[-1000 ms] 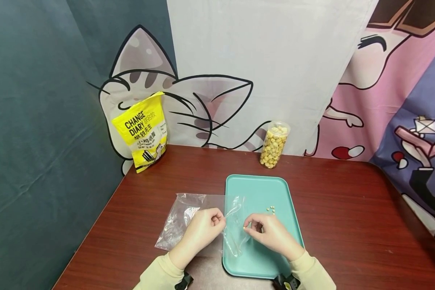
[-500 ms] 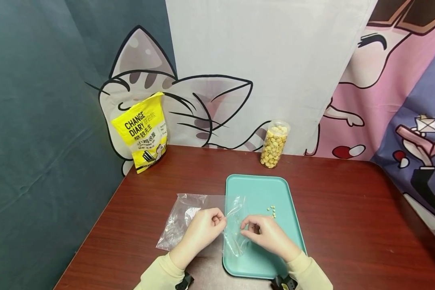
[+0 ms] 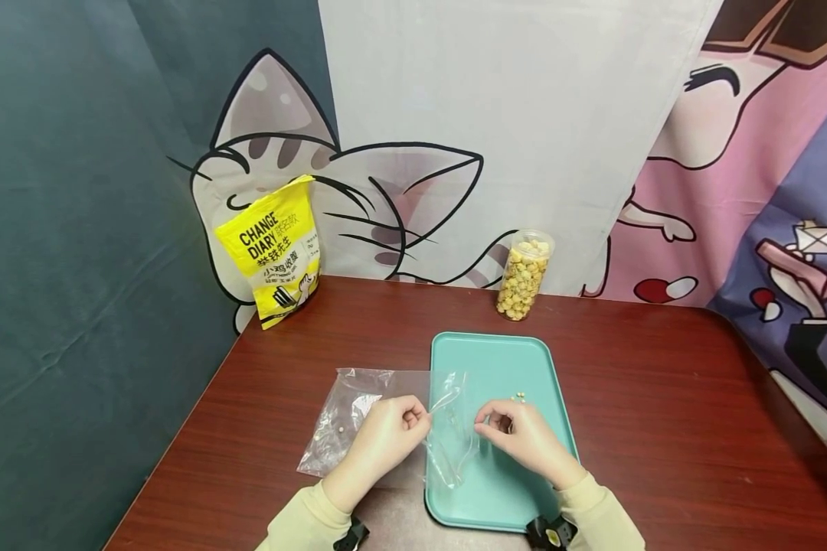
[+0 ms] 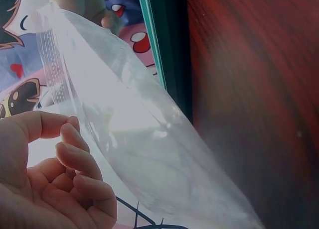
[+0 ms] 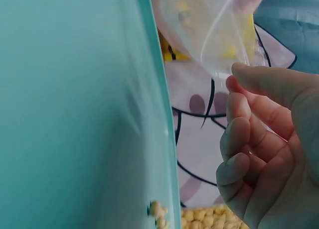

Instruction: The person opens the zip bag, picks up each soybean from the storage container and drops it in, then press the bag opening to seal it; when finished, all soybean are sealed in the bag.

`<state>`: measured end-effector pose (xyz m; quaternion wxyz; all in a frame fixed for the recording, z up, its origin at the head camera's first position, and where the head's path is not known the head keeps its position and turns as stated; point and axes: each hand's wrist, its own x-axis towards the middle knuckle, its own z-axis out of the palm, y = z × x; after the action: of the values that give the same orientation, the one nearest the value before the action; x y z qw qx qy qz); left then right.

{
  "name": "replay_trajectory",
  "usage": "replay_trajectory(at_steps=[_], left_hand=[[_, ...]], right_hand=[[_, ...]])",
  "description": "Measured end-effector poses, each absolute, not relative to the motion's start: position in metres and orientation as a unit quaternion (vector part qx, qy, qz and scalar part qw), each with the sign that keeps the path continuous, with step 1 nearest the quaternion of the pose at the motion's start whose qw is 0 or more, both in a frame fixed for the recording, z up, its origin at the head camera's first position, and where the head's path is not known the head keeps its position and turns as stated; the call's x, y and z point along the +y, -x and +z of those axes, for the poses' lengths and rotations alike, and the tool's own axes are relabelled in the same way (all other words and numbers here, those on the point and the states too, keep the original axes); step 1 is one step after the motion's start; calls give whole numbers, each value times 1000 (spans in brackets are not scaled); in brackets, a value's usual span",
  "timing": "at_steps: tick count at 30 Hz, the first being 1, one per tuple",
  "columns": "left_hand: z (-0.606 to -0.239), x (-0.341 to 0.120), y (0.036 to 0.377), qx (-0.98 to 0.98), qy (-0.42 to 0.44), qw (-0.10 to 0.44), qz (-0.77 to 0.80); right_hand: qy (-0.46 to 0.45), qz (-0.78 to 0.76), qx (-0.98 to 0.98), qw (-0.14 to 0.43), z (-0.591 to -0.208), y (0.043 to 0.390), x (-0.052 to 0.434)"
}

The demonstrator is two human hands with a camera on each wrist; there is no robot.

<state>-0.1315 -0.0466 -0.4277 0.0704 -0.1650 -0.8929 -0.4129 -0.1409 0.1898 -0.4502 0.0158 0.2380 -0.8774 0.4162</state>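
A clear zip bag (image 3: pixel 358 409) lies on the table with its mouth over the left rim of a teal tray (image 3: pixel 503 360). My left hand (image 3: pixel 420 417) pinches one edge of the bag's mouth and holds it up; in the left wrist view the hand (image 4: pixel 70 134) has thumb and fingers on the bag (image 4: pixel 139 139). My right hand (image 3: pixel 496 421) hovers over the tray with its fingers curled and nothing visible in them, just short of a few small yellow pellets (image 3: pixel 520 396). One pellet (image 3: pixel 344 431) lies inside the bag. The right wrist view shows the curled hand (image 5: pixel 234 97) beside the tray (image 5: pixel 75 89).
A clear jar of yellow pellets (image 3: pixel 524 274) stands behind the tray at the table's back edge. A yellow pouch (image 3: pixel 276 249) leans against the backdrop at the back left. The dark wooden table (image 3: pixel 661 398) extends to the right of the tray.
My right hand carried a pellet to the bag's mouth, then drew back right over the tray toward the loose pellets. A pellet now lies inside the bag. My left hand stayed put.
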Motion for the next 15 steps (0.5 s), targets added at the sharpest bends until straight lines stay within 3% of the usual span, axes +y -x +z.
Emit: replay_trajectory(at_steps=[15], left_hand=[[-429, -47, 132, -891, 164, 67, -418]], right_hand=[[-153, 369, -916, 38, -454, 149, 214]])
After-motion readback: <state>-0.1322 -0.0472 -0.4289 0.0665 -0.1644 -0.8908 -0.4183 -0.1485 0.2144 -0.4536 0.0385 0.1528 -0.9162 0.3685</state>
